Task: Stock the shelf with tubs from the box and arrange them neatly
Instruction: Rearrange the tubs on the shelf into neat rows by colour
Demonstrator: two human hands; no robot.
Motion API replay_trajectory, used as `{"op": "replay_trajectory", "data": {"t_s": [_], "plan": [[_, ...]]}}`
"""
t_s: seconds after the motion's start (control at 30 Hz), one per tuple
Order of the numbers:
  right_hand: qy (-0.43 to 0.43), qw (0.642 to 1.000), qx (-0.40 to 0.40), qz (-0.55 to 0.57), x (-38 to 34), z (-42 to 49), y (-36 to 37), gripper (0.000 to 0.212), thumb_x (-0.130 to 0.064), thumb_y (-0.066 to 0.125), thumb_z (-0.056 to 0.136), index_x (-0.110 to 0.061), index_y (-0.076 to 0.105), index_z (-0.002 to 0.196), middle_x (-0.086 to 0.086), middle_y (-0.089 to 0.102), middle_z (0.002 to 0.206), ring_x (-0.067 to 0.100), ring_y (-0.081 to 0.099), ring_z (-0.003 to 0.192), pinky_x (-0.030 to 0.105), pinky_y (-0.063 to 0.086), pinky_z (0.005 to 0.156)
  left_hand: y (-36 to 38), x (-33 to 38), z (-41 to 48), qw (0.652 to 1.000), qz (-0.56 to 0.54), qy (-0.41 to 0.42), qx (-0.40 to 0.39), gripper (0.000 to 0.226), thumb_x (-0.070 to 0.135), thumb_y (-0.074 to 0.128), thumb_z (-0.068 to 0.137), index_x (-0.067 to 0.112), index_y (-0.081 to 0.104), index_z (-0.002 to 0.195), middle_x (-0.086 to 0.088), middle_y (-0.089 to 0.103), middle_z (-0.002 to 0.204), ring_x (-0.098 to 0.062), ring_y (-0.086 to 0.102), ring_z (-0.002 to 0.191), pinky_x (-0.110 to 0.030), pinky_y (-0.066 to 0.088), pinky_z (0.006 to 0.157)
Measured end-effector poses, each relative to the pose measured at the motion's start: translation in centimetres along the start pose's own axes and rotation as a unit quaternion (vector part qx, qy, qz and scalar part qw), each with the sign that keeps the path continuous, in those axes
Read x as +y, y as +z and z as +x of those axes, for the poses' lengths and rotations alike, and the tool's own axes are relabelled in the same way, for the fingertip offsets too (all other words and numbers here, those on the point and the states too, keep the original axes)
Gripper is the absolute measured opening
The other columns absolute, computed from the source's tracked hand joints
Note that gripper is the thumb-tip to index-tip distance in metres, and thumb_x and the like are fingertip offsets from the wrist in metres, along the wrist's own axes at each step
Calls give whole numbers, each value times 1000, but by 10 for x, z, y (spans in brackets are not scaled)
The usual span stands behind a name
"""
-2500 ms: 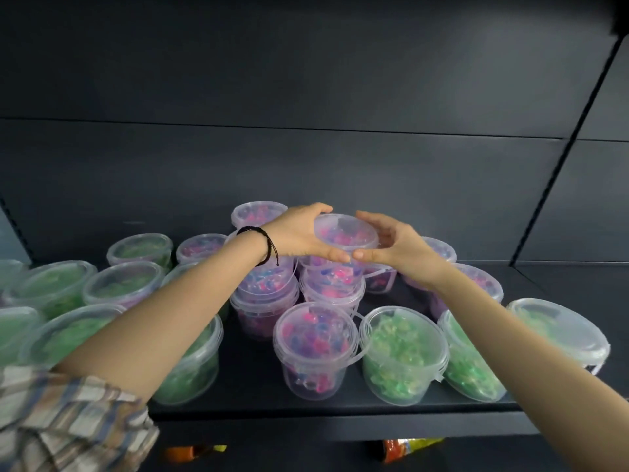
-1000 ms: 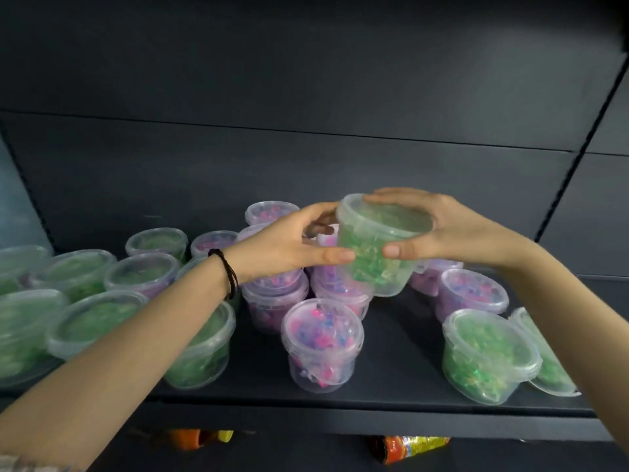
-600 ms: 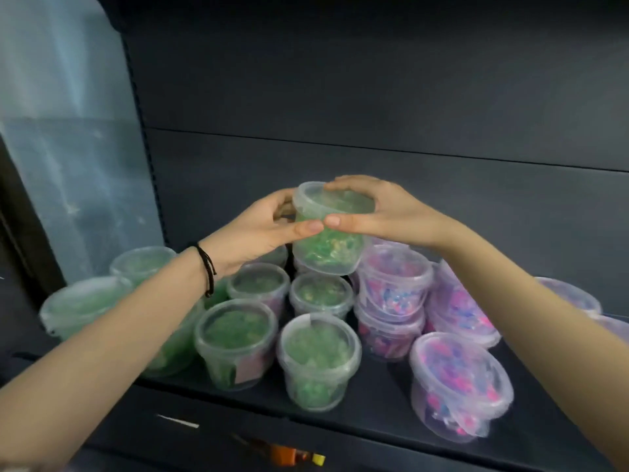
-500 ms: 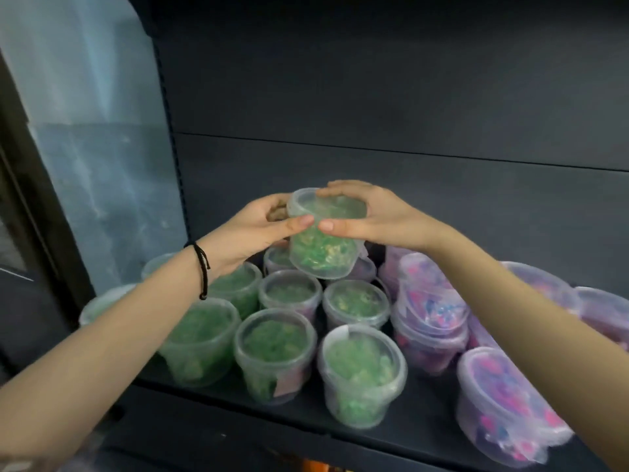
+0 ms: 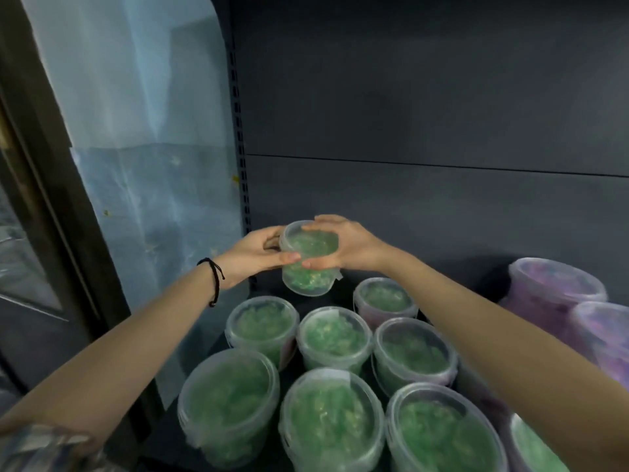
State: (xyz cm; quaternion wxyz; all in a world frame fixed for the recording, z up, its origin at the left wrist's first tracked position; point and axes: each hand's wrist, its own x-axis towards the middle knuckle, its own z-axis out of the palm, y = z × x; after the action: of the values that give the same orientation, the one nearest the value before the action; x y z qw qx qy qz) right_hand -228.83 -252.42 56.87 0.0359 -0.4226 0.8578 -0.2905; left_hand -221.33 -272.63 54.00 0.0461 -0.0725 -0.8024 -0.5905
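Note:
A clear lidded tub of green beads (image 5: 308,267) hangs in the air at the back left corner of the dark shelf, slightly tilted. My left hand (image 5: 255,255) grips its left side and my right hand (image 5: 343,248) curls over its lid and right side. Below and in front of it stand several green tubs (image 5: 332,338) in rows on the shelf. Purple tubs (image 5: 551,291) stand at the right.
The grey back panel (image 5: 425,114) rises behind the tubs. A slotted upright (image 5: 240,165) marks the shelf's left end, with plastic-covered glass (image 5: 143,148) and a dark door frame beyond it. The shelf floor is almost wholly covered by tubs.
Both hands carried the green tub leftward from above the purple tubs to the back left corner and lowered it. The view has swung left with it.

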Motion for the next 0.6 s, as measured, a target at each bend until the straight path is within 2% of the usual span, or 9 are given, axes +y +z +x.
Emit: {"op": "replay_trajectory", "data": {"t_s": [0.1, 0.2, 0.3, 0.37, 0.4, 0.5, 0.53, 0.6], "plan": [[30, 999, -9, -9, 11, 21, 22, 79, -49, 79, 72, -35, 43, 141, -3, 22, 157, 14, 20, 144, 24, 17, 109, -14, -25, 14, 1000, 5, -14, -17, 82, 48, 86, 55, 24, 54, 126, 3, 62, 126, -9, 58, 117, -20, 50, 90], [54, 998, -40, -14, 21, 37, 42, 83, -49, 79, 73, -33, 40, 144, -3, 18, 158, 14, 17, 145, 23, 17, 109, -21, -46, 22, 998, 4, -40, -40, 89, 48, 88, 50, 24, 52, 128, 7, 62, 123, -1, 60, 111, -15, 49, 85], [71, 995, -73, -2, 28, 48, 60, 87, -51, 78, 72, -31, 37, 146, -2, 15, 159, 16, 17, 145, 27, 20, 111, -28, -65, 23, 996, 6, -69, -52, 77, 34, 82, 59, 24, 50, 128, 12, 62, 119, 7, 62, 102, -12, 49, 79], [78, 993, -93, 2, 33, 52, 71, 88, -54, 78, 71, -32, 37, 147, -3, 14, 159, 17, 17, 145, 32, 22, 114, -30, -75, 19, 994, 8, -85, -62, 75, 40, 84, 54, 29, 53, 122, 15, 66, 114, 6, 62, 102, -12, 49, 78], [79, 992, -102, 2, 35, 53, 76, 88, -55, 77, 72, -33, 37, 147, -3, 14, 159, 17, 16, 146, 34, 23, 115, -31, -79, 17, 994, 6, -93, -63, 72, 40, 85, 56, 30, 54, 120, 15, 67, 112, 6, 62, 102, -12, 49, 78], [82, 991, -108, -8, 40, 54, 86, 80, -57, 73, 74, -34, 42, 144, -2, 21, 158, 17, 20, 144, 37, 23, 117, -26, -85, 11, 993, 8, -108, -49, 46, 20, 76, 76, 28, 54, 115, 16, 70, 100, 8, 64, 92, -10, 49, 73], [85, 991, -105, -9, 42, 54, 88, 76, -58, 72, 75, -33, 45, 142, -2, 26, 156, 17, 24, 143, 37, 24, 117, -25, -86, 9, 993, 6, -113, -40, 44, 25, 77, 74, 28, 56, 113, 17, 72, 95, 6, 65, 91, -11, 49, 72], [96, 990, -104, -8, 44, 52, 88, 72, -60, 70, 76, -33, 49, 139, -1, 32, 153, 17, 29, 141, 36, 26, 116, -24, -87, 3, 993, 7, -111, -26, 63, 50, 84, 56, 29, 60, 110, 19, 73, 96, -1, 67, 94, -13, 51, 72]]}}
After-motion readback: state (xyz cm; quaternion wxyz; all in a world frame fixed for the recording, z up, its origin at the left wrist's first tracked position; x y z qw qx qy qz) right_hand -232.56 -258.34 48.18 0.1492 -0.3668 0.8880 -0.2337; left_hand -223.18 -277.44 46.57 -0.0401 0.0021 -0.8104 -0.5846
